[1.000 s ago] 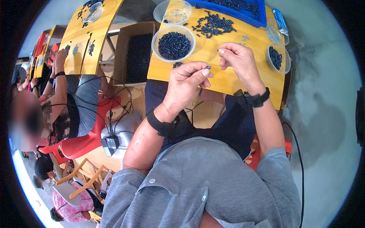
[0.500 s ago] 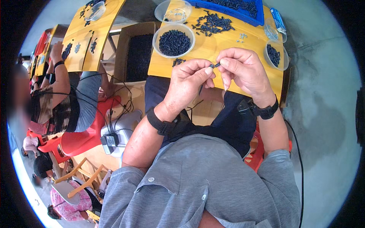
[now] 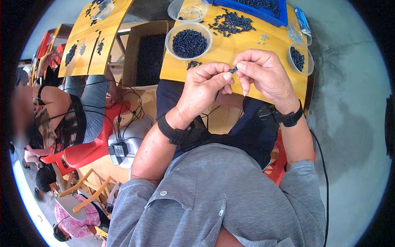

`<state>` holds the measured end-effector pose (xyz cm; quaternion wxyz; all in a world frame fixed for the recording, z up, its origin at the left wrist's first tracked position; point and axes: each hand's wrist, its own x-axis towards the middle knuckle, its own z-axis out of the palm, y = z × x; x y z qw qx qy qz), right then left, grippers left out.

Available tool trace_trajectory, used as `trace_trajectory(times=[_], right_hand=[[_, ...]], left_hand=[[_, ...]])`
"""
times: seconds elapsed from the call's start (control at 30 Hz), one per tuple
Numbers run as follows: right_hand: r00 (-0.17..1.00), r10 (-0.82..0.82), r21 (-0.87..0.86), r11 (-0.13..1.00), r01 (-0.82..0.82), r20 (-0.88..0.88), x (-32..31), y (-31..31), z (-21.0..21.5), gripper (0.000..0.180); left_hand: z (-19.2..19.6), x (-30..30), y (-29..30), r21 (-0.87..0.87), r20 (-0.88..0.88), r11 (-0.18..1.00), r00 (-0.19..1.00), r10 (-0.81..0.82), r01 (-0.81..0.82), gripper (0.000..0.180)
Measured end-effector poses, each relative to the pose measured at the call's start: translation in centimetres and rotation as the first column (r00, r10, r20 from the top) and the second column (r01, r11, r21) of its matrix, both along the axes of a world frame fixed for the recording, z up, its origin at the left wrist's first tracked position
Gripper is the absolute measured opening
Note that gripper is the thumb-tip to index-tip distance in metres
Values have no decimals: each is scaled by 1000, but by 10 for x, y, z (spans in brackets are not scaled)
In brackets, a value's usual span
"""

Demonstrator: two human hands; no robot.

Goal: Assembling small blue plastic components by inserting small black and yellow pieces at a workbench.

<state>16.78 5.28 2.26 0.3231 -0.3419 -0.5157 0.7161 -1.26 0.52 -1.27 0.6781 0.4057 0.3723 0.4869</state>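
Note:
My left hand (image 3: 205,85) and my right hand (image 3: 265,76) meet over the near edge of the yellow table (image 3: 267,53). Between their thumbs and fingertips is a small black cylindrical piece (image 3: 233,70), each hand pinching one end. Whether it is one part or two joined is too small to tell. Another dark bit shows under my left fingers, its kind unclear. Beyond my left hand stands a clear round tub (image 3: 168,46) of short black pieces (image 3: 189,43), with a few loose black pieces (image 3: 194,64) in front of it.
Farther back lie a heap of black pieces (image 3: 233,22), small silvery parts (image 3: 262,38) and a blue bin (image 3: 284,16). Another tub (image 3: 310,66) stands right. A carton (image 3: 131,53) of black pieces sits left of the table. A co-worker (image 3: 57,111) sits at the left table.
My hands have come slightly closer together at the black piece, with less of it showing between the fingertips. The co-worker at left has drawn an arm back from their table.

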Motion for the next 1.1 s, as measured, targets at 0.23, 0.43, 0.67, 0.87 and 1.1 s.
trace_trajectory(times=[0.23, 0.43, 0.67, 0.87, 1.1], right_hand=[[1000, -11, 49, 999, 12, -8, -1, 6, 6, 11], [997, 2, 131, 991, -12, 79, 4, 11, 8, 11], [997, 16, 126, 992, -26, 77, 4, 13, 8, 12], [993, 45, 102, 993, -57, 111, 3, 15, 9, 12], [974, 121, 119, 982, -145, 190, 5, 20, 16, 12]], left_hand=[[0, -1, 5, -6, -4, 1000, 1000, -6, 6, 12], [0, -1, 7, 7, -5, 1000, 1000, -8, 9, 13], [-2, -1, 9, 20, -9, 1000, 1000, -2, 2, 13], [-4, -1, 10, 17, -2, 1000, 1000, -1, 1, 13], [-4, -1, 11, -33, -33, 999, 999, -32, 31, 13]])
